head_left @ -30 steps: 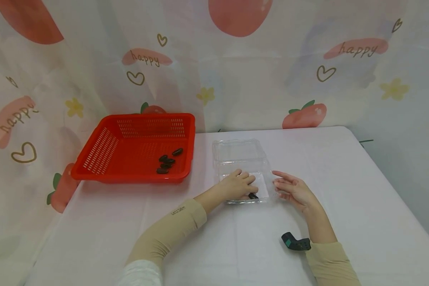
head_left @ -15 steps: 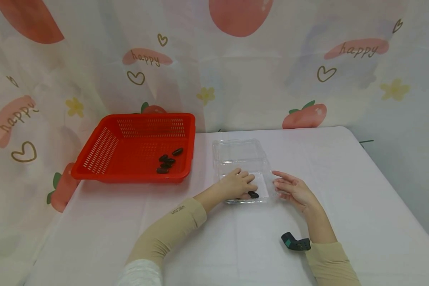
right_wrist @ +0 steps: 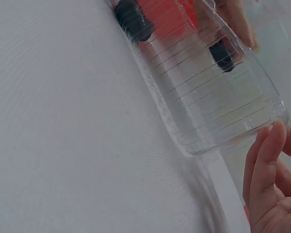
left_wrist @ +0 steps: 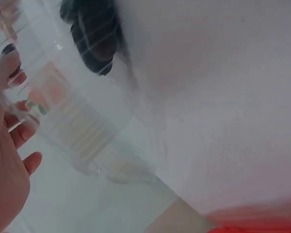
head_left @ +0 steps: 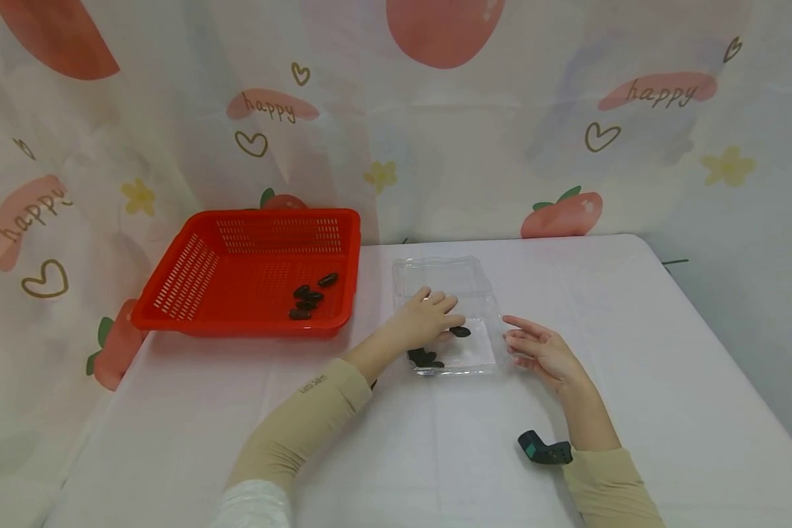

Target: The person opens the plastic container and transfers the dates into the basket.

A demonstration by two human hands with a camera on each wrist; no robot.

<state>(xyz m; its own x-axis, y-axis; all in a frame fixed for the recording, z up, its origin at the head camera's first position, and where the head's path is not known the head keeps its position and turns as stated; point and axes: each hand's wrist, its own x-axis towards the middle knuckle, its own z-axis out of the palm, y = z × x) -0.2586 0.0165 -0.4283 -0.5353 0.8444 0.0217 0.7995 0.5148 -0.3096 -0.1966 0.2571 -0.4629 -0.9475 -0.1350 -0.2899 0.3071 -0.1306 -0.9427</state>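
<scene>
My left hand (head_left: pixel 424 320) is over the clear plastic clamshell box (head_left: pixel 478 352), pinching a dark oval piece (head_left: pixel 460 332) that looks like a dried date. In the left wrist view the same dark piece (left_wrist: pixel 10 56) shows at the fingertips through the clear wall. Several more dark pieces (head_left: pixel 424 358) lie in the box's near left corner. The box's lid (head_left: pixel 438 277) stands open at the back. My right hand (head_left: pixel 543 352) touches the right side of the box with extended fingers; the right wrist view shows its fingertips (right_wrist: pixel 278 127) at a box corner.
A red plastic basket (head_left: pixel 244 323) stands at the left of the white-covered table (head_left: pixel 369 455), with several dark pieces (head_left: pixel 306 301) in its right part. A black angled device (head_left: pixel 544 449) sits by the right wrist. A printed cloth (head_left: pixel 462 147) hangs behind the table.
My left hand has shifted back and left inside the box with the dark oval piece, uncovering the several pieces in the near left corner. The right hand has stayed in place.
</scene>
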